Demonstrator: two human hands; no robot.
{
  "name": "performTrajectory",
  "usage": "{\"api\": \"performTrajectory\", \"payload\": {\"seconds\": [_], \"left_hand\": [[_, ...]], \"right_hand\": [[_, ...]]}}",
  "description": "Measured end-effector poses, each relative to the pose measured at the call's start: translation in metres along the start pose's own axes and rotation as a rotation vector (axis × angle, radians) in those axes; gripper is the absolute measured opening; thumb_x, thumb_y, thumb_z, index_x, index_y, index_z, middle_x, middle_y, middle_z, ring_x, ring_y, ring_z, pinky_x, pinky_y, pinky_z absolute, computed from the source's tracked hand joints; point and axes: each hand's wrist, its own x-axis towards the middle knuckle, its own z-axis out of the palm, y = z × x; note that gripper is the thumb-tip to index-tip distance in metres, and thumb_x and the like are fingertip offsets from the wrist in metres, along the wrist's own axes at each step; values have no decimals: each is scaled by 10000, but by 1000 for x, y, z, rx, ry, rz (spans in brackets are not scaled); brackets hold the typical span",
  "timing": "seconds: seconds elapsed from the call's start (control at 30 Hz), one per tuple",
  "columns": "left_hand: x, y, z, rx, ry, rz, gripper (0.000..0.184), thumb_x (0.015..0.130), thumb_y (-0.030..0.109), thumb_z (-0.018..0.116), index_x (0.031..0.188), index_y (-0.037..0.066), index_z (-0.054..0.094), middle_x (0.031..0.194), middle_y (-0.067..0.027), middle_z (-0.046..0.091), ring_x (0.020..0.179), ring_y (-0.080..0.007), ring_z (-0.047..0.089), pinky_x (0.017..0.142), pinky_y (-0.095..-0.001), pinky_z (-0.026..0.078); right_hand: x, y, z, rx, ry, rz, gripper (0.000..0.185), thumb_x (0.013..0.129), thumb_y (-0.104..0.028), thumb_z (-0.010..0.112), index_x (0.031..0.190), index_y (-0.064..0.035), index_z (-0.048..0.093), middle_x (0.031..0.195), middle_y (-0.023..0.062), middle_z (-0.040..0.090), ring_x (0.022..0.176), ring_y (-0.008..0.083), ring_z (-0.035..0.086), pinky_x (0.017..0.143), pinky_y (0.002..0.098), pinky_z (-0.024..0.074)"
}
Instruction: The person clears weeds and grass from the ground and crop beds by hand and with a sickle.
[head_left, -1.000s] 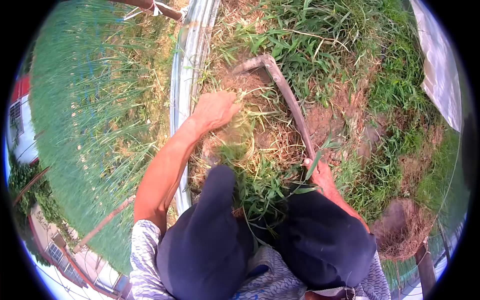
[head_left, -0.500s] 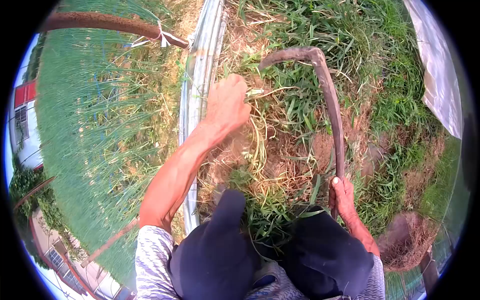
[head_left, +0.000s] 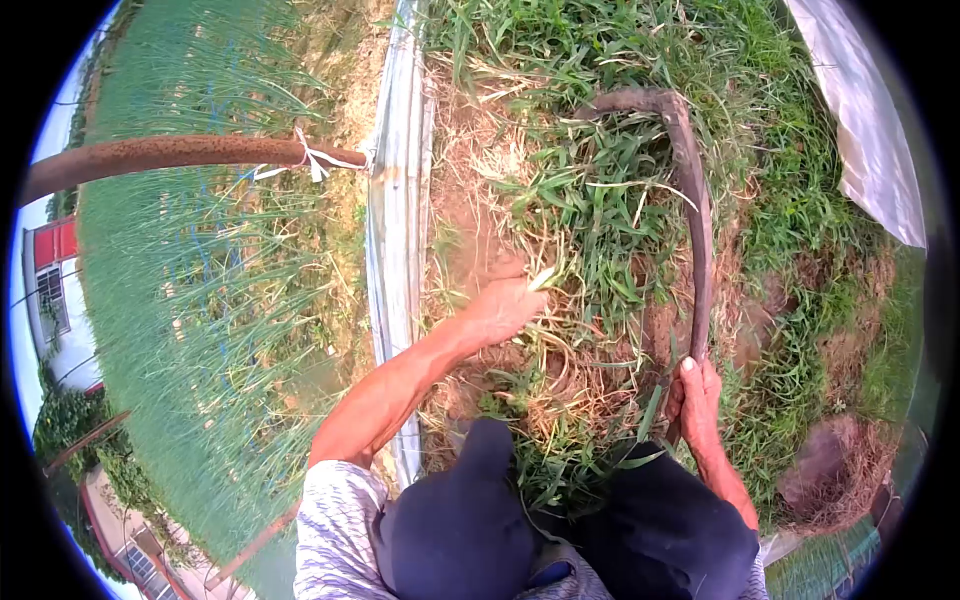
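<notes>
My right hand (head_left: 697,392) is wrapped round the lower end of a hooked wooden-handled tool (head_left: 697,230), whose bent head reaches left over green weeds (head_left: 590,215). Near the middle, my left hand (head_left: 508,308) is closed at a tuft of pale grass stems (head_left: 545,278), low over the soil. Loose, yellowish stalks (head_left: 560,365) lie just below and to the right of it. My knees (head_left: 460,530) are bent at the bottom of the view.
Folded plastic sheeting (head_left: 398,200) runs along the left side of the strip. A rusty pole (head_left: 170,152) is tied to it with white string. Thin green crops (head_left: 200,330) stand farther left. At the upper right hangs a pale sheet (head_left: 865,120); dry roots (head_left: 850,480) lie lower right.
My left hand has moved down and right onto the pale stems. The tool, held in my right hand, has shifted right. The view has shifted, showing more of the rusty pole.
</notes>
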Motion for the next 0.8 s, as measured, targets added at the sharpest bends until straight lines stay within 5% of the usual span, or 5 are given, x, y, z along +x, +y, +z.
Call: {"api": "performTrajectory", "payload": {"seconds": [0.07, 0.23, 0.33, 0.47, 0.8], "left_hand": [[-13, 14, 31, 62, -213, 133, 336, 909, 299, 425, 900, -10, 557, 708, -142, 593, 602, -292, 557, 609, -436, 485], [10, 41, -53, 499, 425, 239, 248, 749, 113, 611, 955, 31, 499, 815, -170, 593, 763, -350, 615, 671, -445, 488], [41, 29, -139, 1095, 815, 545, 639, 662, 104, 664, 1259, 25, 448, 1002, -167, 574, 1070, -329, 528, 935, -432, 388], [84, 10, -156, 1081, 803, 655, 658, 689, 171, 589, 1322, 39, 467, 1075, -205, 583, 1190, -311, 464, 1086, -423, 260], [80, 10, -69, 511, 494, 210, 165, 801, 212, 532, 802, 52, 490, 565, -99, 508, 481, -243, 523, 470, -376, 435]], "right_hand": [[-5, 13, -4, -23, 34, -20, 352, 926, -415, 571, 835, -101, 442, 553, -38, 389, 413, 71, 380, 365, 231, 332], [-17, 18, 3, -52, 66, -51, 374, 925, -426, 560, 822, -86, 441, 543, -24, 409, 396, 85, 412, 357, 244, 341], [-16, 14, 10, -29, 95, -50, 376, 920, -430, 567, 829, -85, 450, 543, -27, 410, 398, 82, 409, 359, 240, 338], [-12, 2, 20, -17, 118, 28, 340, 927, -401, 570, 853, -85, 468, 553, -29, 412, 409, 76, 403, 363, 236, 339], [-22, 10, 13, -111, 146, -47, 334, 932, -387, 570, 871, -69, 487, 550, -34, 422, 407, 70, 396, 363, 235, 326]]}}
